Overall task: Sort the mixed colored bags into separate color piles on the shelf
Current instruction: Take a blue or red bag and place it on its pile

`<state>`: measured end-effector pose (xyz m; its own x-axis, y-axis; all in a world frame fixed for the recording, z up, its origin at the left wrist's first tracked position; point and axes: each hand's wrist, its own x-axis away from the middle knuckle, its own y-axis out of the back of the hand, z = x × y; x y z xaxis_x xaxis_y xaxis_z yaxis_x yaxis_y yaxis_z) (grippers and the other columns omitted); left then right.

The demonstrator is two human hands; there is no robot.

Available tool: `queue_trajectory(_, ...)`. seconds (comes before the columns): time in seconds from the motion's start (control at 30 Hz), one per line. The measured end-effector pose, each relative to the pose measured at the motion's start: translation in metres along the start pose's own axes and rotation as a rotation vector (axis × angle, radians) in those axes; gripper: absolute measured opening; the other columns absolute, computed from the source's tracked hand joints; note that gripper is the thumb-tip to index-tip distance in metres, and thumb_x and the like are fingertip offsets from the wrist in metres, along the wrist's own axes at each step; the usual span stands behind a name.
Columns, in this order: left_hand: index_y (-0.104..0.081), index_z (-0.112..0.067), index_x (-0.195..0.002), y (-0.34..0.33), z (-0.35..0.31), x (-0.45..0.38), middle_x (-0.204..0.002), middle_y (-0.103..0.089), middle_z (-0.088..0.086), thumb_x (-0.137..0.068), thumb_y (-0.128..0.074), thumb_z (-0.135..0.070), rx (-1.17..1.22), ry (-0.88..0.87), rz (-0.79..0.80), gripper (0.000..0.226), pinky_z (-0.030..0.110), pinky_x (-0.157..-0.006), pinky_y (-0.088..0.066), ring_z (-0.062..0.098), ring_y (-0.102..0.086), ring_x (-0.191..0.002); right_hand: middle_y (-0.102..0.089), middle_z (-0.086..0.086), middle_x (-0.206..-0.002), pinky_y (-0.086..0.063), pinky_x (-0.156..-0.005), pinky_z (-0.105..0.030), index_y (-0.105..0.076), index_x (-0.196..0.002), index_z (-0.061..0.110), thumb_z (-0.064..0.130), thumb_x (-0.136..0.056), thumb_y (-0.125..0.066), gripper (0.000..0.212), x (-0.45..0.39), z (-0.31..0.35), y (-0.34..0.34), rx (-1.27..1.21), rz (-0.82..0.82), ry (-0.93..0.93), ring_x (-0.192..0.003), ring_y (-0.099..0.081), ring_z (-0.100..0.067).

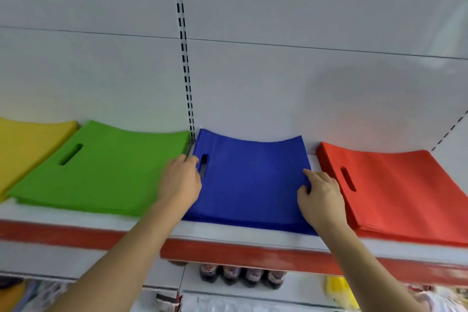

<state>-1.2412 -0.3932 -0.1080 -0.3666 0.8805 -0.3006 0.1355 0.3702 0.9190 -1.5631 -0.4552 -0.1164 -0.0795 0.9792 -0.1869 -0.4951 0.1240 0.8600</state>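
Hands both on blue pile (250, 180) mid-shelf near shelf (228, 234) front edge: I see my left hand (181, 180) curled gripping its left edge, right hand (320, 195) pinching its right edge.

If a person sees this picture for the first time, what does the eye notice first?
Four bright piles of bags lie side by side on the white shelf: yellow pile at far left, green pile, blue pile, red pile at right. The left hand and right hand touch the blue pile's two sides.
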Motion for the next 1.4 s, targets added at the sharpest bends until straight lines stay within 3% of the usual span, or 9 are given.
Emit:
queue_trajectory(0.17, -0.07, -0.011, -0.121, 0.005, -0.004, -0.001, -0.111, -0.065, 0.008, -0.102, -0.054, -0.016, -0.041, 0.028, 0.016, 0.026, 0.043, -0.077, -0.054, 0.027, -0.063, -0.091, -0.059, -0.007, -0.141, -0.046, -0.111, -0.045, -0.053, -0.151, 0.009, 0.026, -0.102, -0.053, 0.052, 0.005, -0.001, 0.0, 0.115, 0.038, 0.05, -0.13, -0.049, -0.033)
queue_trajectory(0.27, -0.067, -0.012, -0.117, 0.004, -0.006, 0.004, -0.11, -0.066, 0.007, -0.104, -0.053, -0.032, -0.038, 0.017, 0.046, 0.028, 0.04, -0.073, -0.053, 0.026, -0.064, -0.089, -0.054, -0.009, -0.147, -0.046, -0.111, -0.044, -0.054, -0.147, 0.009, 0.042, -0.103, -0.052, 0.055, 0.006, 0.001, 0.0, 0.151, 0.077, 0.038, -0.134, -0.047, -0.035)
queue_trajectory(0.37, -0.061, -0.017, -0.109, -0.001, -0.009, 0.01, -0.1, -0.06, 0.002, -0.103, -0.048, -0.05, -0.084, 0.0, 0.141, 0.036, 0.037, -0.067, -0.05, 0.022, -0.059, -0.082, -0.038, -0.014, -0.16, -0.038, -0.119, -0.046, -0.043, -0.154, 0.012, 0.071, -0.098, -0.043, 0.082, 0.011, 0.003, -0.004, 0.233, 0.173, 0.023, -0.148, -0.033, -0.038)
queue_trajectory(0.47, -0.057, -0.017, -0.123, -0.008, -0.013, 0.014, -0.107, -0.06, 0.004, -0.104, -0.044, -0.051, -0.139, 0.012, 0.182, 0.041, 0.035, -0.065, -0.044, 0.02, -0.054, -0.082, -0.019, -0.017, -0.17, -0.026, -0.127, -0.05, -0.022, -0.165, 0.015, 0.086, -0.093, -0.028, 0.102, 0.015, 0.003, -0.009, 0.267, 0.244, -0.005, -0.159, -0.013, -0.037)
queue_trajectory(0.67, -0.048, -0.015, -0.14, -0.011, -0.018, 0.016, -0.127, -0.058, 0.011, -0.107, -0.043, -0.048, -0.162, 0.025, 0.181, 0.047, 0.035, -0.072, -0.047, 0.023, -0.055, -0.093, -0.008, -0.021, -0.173, -0.021, -0.129, -0.052, -0.012, -0.167, 0.015, 0.085, -0.094, -0.023, 0.103, 0.017, 0.006, -0.003, 0.291, 0.262, 0.002, -0.161, -0.003, -0.038)
queue_trajectory(0.73, -0.044, -0.015, -0.148, -0.007, -0.019, 0.018, -0.148, -0.049, 0.015, -0.106, -0.044, -0.049, -0.172, 0.017, 0.139, 0.054, 0.041, -0.097, -0.051, 0.031, -0.053, -0.125, -0.004, -0.021, -0.174, -0.02, -0.129, -0.051, -0.011, -0.168, 0.016, 0.084, -0.095, -0.021, 0.1, 0.017, 0.007, 0.0, 0.323, 0.191, 0.046, -0.161, 0.0, -0.038)
queue_trajectory(0.83, -0.037, -0.017, -0.159, 0.01, -0.023, 0.025, -0.166, -0.032, 0.016, -0.105, -0.042, -0.051, -0.175, 0.023, 0.036, 0.065, 0.049, -0.125, -0.028, 0.036, -0.026, -0.154, 0.001, -0.018, -0.175, -0.016, -0.131, -0.049, -0.012, -0.168, 0.017, 0.08, -0.097, -0.02, 0.095, 0.015, 0.016, 0.001, 0.366, 0.06, 0.197, -0.162, 0.006, -0.036)
queue_trajectory(1.2, -0.036, -0.018, -0.161, 0.081, 0.081, 0.084, -0.17, -0.029, 0.013, -0.104, -0.032, -0.062, -0.236, 0.211, -0.082, 0.072, 0.054, -0.128, -0.02, 0.033, -0.022, -0.158, -0.011, -0.011, -0.175, -0.016, -0.13, -0.052, -0.022, -0.167, 0.021, 0.08, -0.096, -0.01, 0.093, 0.049, 0.154, -0.044, 0.257, 0.131, 0.609, -0.163, 0.0, -0.031)
queue_trajectory(1.4, -0.048, -0.016, -0.154, 0.14, 0.184, 0.138, -0.165, -0.038, 0.014, -0.103, -0.042, -0.058, -0.247, 0.362, -0.139, 0.066, 0.055, -0.126, -0.023, 0.035, -0.025, -0.156, -0.031, -0.014, -0.169, -0.024, -0.127, -0.053, -0.038, -0.161, 0.017, 0.074, -0.098, -0.025, 0.086, 0.1, 0.272, -0.074, 0.17, 0.137, 0.786, -0.159, -0.019, -0.035)
